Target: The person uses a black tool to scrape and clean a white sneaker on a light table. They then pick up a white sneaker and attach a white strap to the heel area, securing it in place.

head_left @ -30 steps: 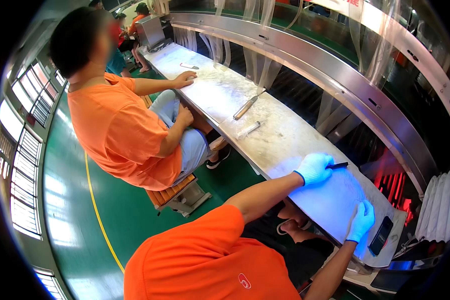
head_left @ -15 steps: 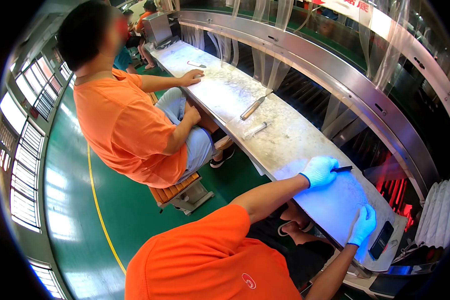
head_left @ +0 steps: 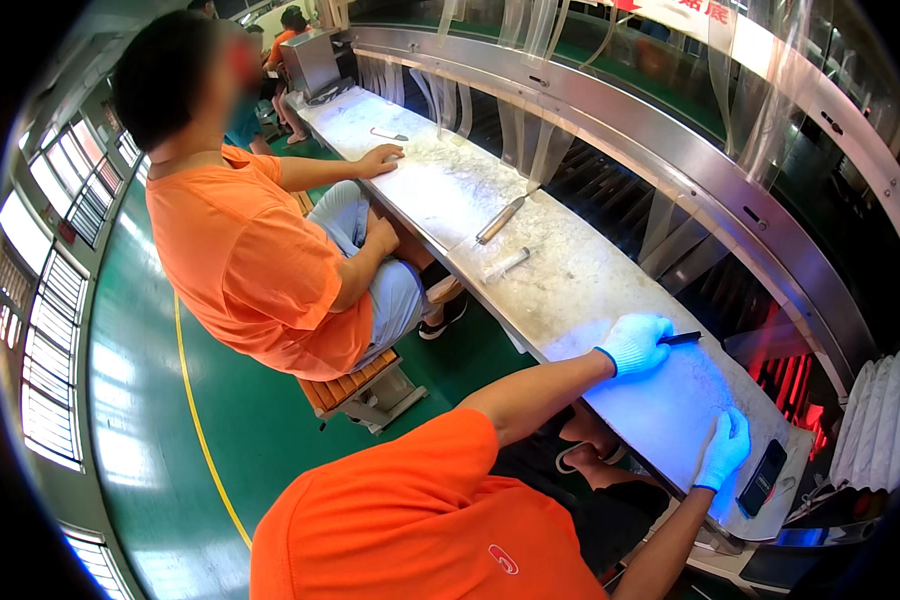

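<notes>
My left hand (head_left: 634,346), in a white glove lit blue, rests on the long bench (head_left: 610,290). It is closed around a slim black pen-shaped tool (head_left: 681,339), whose end sticks out to the right; its exact kind does not show. Nearer the bench's right end lies my right hand (head_left: 723,450), also gloved, with the thumb apart from the fingers and nothing visible in it. A black phone (head_left: 762,479) lies just right of that hand. Blue light falls on the bench between both hands.
Farther along the bench lie a clear syringe-like tube (head_left: 508,264), a wooden-handled tool (head_left: 500,220) and a small knife-like tool (head_left: 388,135). A co-worker in orange (head_left: 240,240) sits to my left, one hand on the bench. Behind runs a metal-framed conveyor machine (head_left: 610,105) with hanging clear strips.
The view has shifted slightly. Both my hands keep their places, the left still around the black tool.
</notes>
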The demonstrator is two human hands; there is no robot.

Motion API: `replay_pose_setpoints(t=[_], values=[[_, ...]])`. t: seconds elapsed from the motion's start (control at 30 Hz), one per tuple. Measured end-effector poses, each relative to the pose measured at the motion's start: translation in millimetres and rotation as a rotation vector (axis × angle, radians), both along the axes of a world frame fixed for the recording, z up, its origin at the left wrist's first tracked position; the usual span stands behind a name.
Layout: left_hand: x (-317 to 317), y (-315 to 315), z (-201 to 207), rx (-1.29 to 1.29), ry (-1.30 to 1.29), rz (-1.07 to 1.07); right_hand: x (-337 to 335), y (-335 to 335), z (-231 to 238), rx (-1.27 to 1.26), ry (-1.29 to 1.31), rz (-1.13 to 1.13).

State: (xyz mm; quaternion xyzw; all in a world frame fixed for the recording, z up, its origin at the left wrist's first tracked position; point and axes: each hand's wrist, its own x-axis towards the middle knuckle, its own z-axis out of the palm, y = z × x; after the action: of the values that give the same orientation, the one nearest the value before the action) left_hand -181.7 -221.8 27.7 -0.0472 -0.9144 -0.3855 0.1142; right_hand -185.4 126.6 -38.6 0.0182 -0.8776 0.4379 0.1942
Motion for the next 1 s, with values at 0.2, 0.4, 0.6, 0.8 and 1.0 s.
replay_pose_setpoints(t=[0.2, 0.4, 0.6, 0.8, 1.0], values=[[1, 0, -3, 0.008, 0.045, 0.003, 1, 0, 1, -0.011, -0.019, -0.004], [3, 1, 3, 0.026, -0.018, -0.01, -1, 7, -7, -0.027, -0.006, 0.017], [1, 1, -1, 0.046, 0.031, -0.006, -4, 12, -13, -0.015, -0.011, 0.011], [-1, 1, -4, 0.043, 0.018, 0.015, -5, 11, -15, -0.023, -0.003, 0.008], [-2, 2, -4, 0.028, 0.022, 0.023, -4, 9, -10, -0.041, -0.022, 0.0]])
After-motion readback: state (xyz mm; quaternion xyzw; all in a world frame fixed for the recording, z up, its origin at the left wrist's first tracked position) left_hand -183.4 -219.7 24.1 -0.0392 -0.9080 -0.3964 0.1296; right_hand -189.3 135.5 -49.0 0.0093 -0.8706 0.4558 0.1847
